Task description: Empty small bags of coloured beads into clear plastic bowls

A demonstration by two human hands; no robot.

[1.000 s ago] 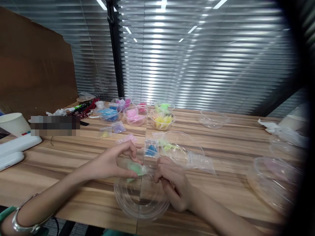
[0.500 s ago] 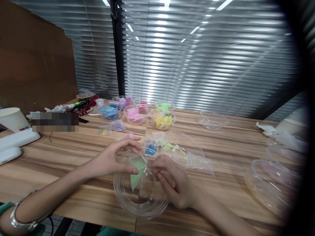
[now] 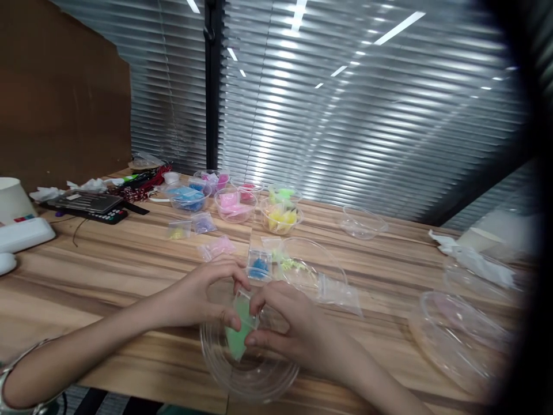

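Observation:
A small clear zip bag of green bits [image 3: 237, 340] hangs tilted between my hands, over a clear round plastic bowl [image 3: 259, 395]. My left hand [image 3: 203, 297] grips the bag's upper left edge, fingertips at its top and thumb against its side. On the other side my right hand [image 3: 289, 323] has thumb and index finger on the bag's right edge. The bag's mouth is partly hidden by my fingers, so I cannot tell whether it is open. Just beyond lie a bag of blue bits [image 3: 260, 266] and a clear lid [image 3: 337, 253] with pale green bits by it.
Bowls of blue bags [image 3: 189, 199], pink bags [image 3: 235, 204] and yellow bags [image 3: 281, 219] stand at the back. A flat clear bag [image 3: 341, 295] lies right of centre. Stacked clear lids [image 3: 453, 340] are at the right, a remote control [image 3: 114, 216] at the left.
My right hand has moved up and left onto the bag, its thumb and index finger now apart across the bag's edge. The bag sits slightly lower. The view has shifted a little.

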